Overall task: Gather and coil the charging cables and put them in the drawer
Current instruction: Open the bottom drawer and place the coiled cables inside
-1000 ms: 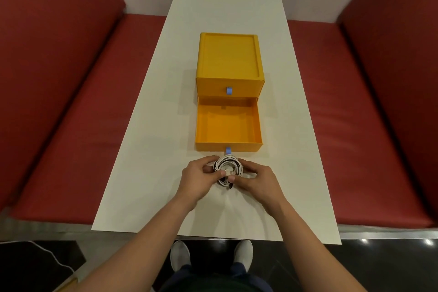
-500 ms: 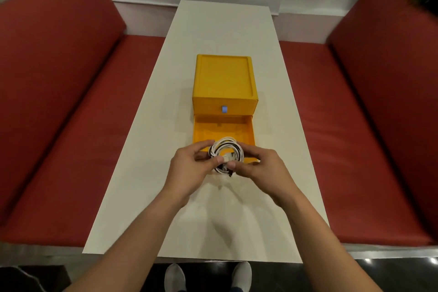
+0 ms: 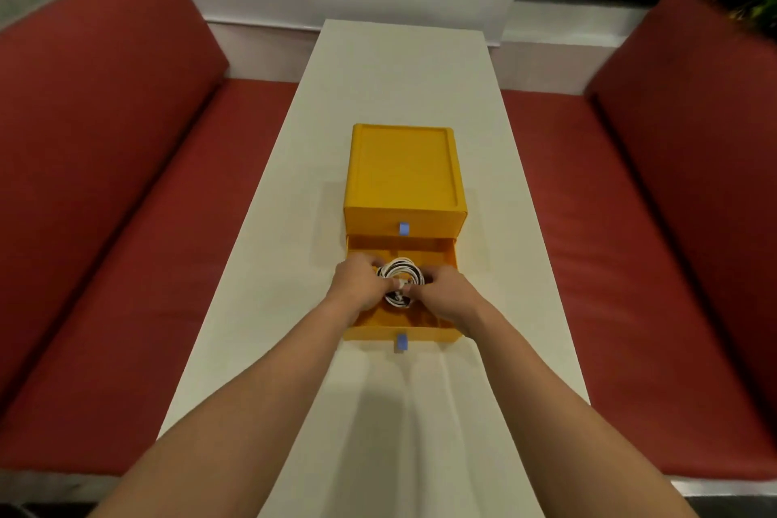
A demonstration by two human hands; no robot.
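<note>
Left hand point(image 3: 357, 284) and right hand point(image 3: 447, 294) are pinching the coiled charging cables point(image 3: 401, 281) directly above the open yellow drawer point(image 3: 429, 333).

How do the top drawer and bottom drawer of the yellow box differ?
The top drawer is shut; the bottom drawer is pulled out. The top drawer's inside is hidden; the bottom drawer's shows, with coiled cables held over it. Both are yellow with blue pull tabs.
</note>
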